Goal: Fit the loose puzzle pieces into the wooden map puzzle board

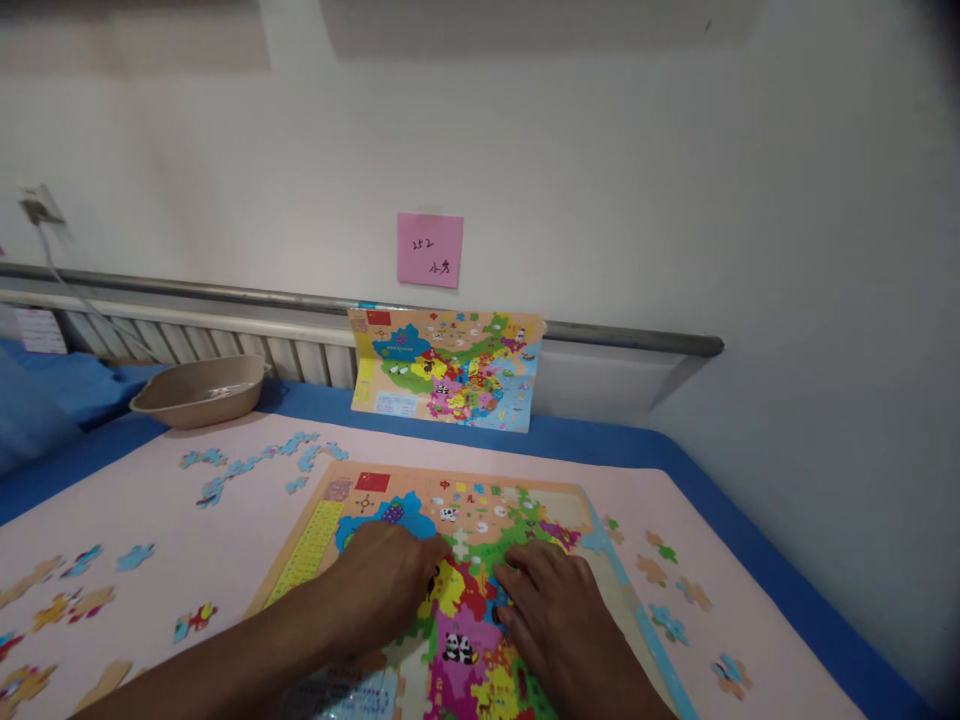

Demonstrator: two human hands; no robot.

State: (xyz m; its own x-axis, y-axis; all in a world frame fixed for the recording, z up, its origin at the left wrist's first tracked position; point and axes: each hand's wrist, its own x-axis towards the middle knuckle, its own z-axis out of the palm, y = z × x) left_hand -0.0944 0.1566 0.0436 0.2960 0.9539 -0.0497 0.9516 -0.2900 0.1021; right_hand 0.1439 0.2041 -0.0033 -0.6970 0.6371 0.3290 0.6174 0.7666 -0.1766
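A: What's at the far left?

B: Mixed-colour cardboard jigsaw pieces (95, 602) lie scattered at the lower left, probably spread out so each shows. Above them, near the wall, a tan, boat-shaped bowl (202, 393) sits clear of the work.

A: And the pale-blue jigsaw pieces (268, 455) right of that?

B: Joined in short chains, apparently grouped by colour.

A: Then the left hand (390, 580)?

B: It's mid-frame, fingers curled down over the flat, multicoloured jigsaw map (459, 650) at lower centre. The tips are hidden, so I can't tell whether they grip a piece.

A: Why the upright printed map sheet (446, 370) behind?

B: It leans by the wall facing the worker, presumably for easy comparison; its picture matches the jigsaw's.

A: The right hand (551, 610)?

B: On the map's right half, fingers slightly parted and loosely bent, gripping nothing I can see. Perhaps it steadies the map.

A: Farther right?

B: Loose blue, tan and green pieces (667, 622), just beyond the map's edge, likely within reach.
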